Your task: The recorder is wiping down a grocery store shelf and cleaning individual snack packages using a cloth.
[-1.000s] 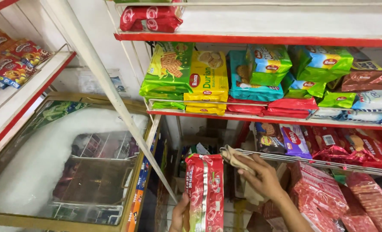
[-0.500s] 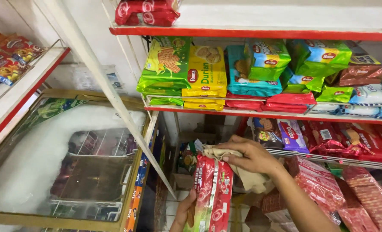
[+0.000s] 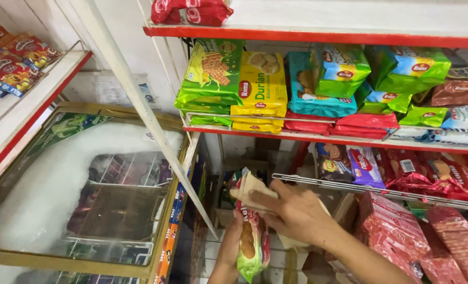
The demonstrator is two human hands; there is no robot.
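Head camera gives me the only look, down into a shop corner between a chest freezer (image 3: 76,210) with frosted glass on the left and red-edged shelves (image 3: 318,138) of snack packs on the right. My left hand (image 3: 233,239) comes up from the bottom edge and is wrapped around a tall biscuit pack (image 3: 251,247), red with a green lower end, held upright in the gap in front of the lower shelving; I see the fingers curled round its left side, closed on it. My right hand (image 3: 292,213) reaches in from the lower right, fingers bent and pressed down on a beige cloth (image 3: 252,190) that lies over the top of the pack, so hand, cloth and pack are all touching. Just behind them a wire shelf (image 3: 349,186) carries dark and red packets. Above it, green, yellow and blue biscuit bags (image 3: 260,84) stand in a row. A white slanted bar (image 3: 139,100) crosses in front of the freezer.
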